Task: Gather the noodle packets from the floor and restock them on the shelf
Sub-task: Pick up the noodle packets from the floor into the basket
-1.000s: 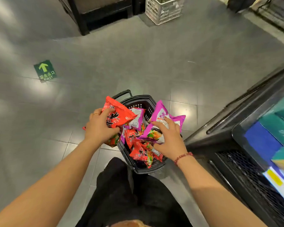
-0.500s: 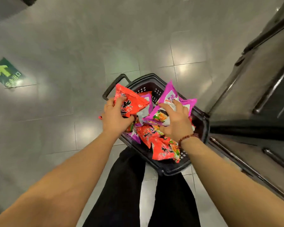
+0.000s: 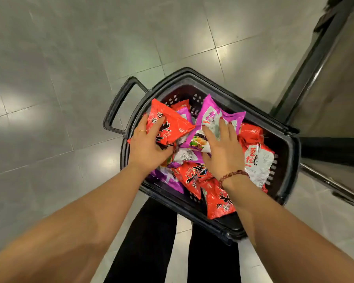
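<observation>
Clutching a red packet [image 3: 173, 123], left hand [image 3: 149, 149] curled; right hand [image 3: 223, 152] grasps a purple packet [image 3: 209, 112].

red noodle packets [image 3: 194, 176] and purple noodle packets [image 3: 211, 117] (crinkled, overlapping), heaped in black basket [image 3: 288, 144]

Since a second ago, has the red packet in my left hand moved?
No. The red packet in the left hand sits over the basket's left rim by the handle, as before; only the camera shifted.
</observation>
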The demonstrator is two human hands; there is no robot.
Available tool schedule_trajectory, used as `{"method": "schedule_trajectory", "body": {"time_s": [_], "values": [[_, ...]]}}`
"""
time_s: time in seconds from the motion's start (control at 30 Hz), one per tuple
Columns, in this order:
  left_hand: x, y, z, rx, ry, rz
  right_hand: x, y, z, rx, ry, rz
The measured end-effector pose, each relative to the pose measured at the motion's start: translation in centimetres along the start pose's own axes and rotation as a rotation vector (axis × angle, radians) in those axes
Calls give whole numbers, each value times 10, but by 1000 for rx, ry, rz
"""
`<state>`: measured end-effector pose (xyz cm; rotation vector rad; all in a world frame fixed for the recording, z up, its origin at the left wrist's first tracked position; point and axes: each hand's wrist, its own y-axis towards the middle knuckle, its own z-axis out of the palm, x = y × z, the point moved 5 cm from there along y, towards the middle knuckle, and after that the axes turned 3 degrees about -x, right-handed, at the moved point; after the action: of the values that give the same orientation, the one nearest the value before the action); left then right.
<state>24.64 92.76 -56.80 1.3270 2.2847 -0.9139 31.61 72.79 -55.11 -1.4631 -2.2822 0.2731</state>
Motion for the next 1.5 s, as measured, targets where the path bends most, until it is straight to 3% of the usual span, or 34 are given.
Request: {"method": "schedule_trajectory", "body": {"time_s": [0.1,0.23,0.43,0.6,0.8,0.97,1.17,1.5], "values": [[4,2,6,18,87,67,-4,1,21,89,19,-16],[0,6,5,48,220,113,-2,-4,22,64,22,-18],[-45,2,-19,85,316,289,-5,-35,-24,-140,27,45],[-134,-35,-49,200,397,570,-15,-99,-93,-251,20,143],[-251,-120,-76,287,504,914,-34,-212,-168,-336,84,353],[-327,-212,-57,327,498,1155,-57,-327,-197,-437,62,520],[-378,-343,20,495,624,1369,-96,-492,-171,-547,138,812],[-434,-551,139,632,679,1698,-144,-724,-99,-643,261,1247]]}}
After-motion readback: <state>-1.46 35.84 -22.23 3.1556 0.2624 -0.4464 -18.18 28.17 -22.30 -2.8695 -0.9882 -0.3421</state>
